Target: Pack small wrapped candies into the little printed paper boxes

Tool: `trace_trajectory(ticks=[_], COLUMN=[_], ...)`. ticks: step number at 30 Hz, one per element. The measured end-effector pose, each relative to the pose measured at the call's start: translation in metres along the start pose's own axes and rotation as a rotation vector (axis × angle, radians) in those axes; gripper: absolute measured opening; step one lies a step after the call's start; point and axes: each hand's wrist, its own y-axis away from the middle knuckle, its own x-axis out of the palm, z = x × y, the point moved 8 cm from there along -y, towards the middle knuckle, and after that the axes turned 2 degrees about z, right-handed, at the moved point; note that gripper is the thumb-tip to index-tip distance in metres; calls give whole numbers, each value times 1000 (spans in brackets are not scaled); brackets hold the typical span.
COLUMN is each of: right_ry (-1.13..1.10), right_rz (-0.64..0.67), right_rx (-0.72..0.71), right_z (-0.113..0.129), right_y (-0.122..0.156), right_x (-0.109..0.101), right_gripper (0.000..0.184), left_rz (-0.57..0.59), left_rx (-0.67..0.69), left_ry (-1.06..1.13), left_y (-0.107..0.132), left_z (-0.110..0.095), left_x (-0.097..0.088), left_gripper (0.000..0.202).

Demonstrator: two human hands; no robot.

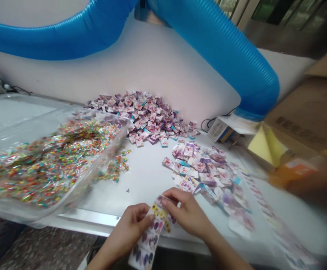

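Observation:
A narrow printed strip with rows of purple, pink and yellow oval pictures is held over the table's front edge. My left hand pinches its left side, thumb on top. My right hand grips its upper end between thumb and fingers. Part of a second patterned piece shows behind the strip, under my right hand; whether it is joined to it I cannot tell. Just beyond my right hand lie loose small flat floral cartons, some overlapping.
A clear plastic tray on the left holds many small colourful wrapped packets. More packets lie beside it. Small floral boxes are heaped against the wall. Printed strips and a cardboard box are at right. A blue hose hangs overhead.

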Motion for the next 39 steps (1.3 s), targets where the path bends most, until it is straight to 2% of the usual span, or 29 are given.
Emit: trace_trajectory(ticks=[4, 5, 7, 9, 10, 14, 16, 18, 21, 24, 26, 28, 30, 33, 35, 37, 39], right_ry=[-193, -183, -82, 17, 38, -4, -78, -206, -292, -133, -18, 28, -66, -453, -652, -697, -635], right_rz=[202, 205, 96, -22, -35, 6, -10, 51, 156, 74, -35, -166, -214, -12, 65, 1, -80], right_rx=[146, 151, 115, 58, 36, 13, 45, 110, 181, 142, 73, 55, 128, 232, 227, 211, 215], right_z=[-10, -13, -16, -16, -16, -13, -13, -17, -22, -25, -24, -26, -36, -52, -55, -61, -70], right_y=[7, 9, 8, 7, 6, 3, 2, 4, 9, 11, 10, 11, 12, 15, 22, 30, 39], right_x=[20, 24, 22, 17, 17, 15, 10, 14, 28, 31, 27, 20, 17, 35, 42, 36, 24], right_gripper=[19, 19, 13, 17, 19, 13, 14, 16, 14, 10, 8, 17, 30, 39, 44, 44, 43], left_rz=[-46, -28, 17, 53, 66, 46, 6, -27, -64, -66, -83, -129, -170, -206, -196, -125, -53], left_rx=[-46, -41, -11, 31, 43, 51, 35, 2, -67, -69, -31, 12, 58, 108, 114, 110, 110], left_ry=[32, 67, 116, 130, 133, 111, 36, -3, 154, 321, 317, 282, 243, 128, 60, 14, -57], left_y=[-1, -1, 1, 4, 5, 4, 2, 1, 0, 0, -1, -2, -1, 1, 3, 0, -7], left_z=[7, 5, -3, -10, -12, -8, -4, -1, 4, 6, 6, 7, 5, -1, -5, -6, -7], left_x=[-3, 0, 6, 10, 11, 8, 3, 0, 0, 6, 6, 1, -5, -10, -6, 5, 16], left_gripper=[35, 33, 28, 25, 24, 27, 29, 33, 33, 37, 38, 36, 33, 29, 28, 29, 32])
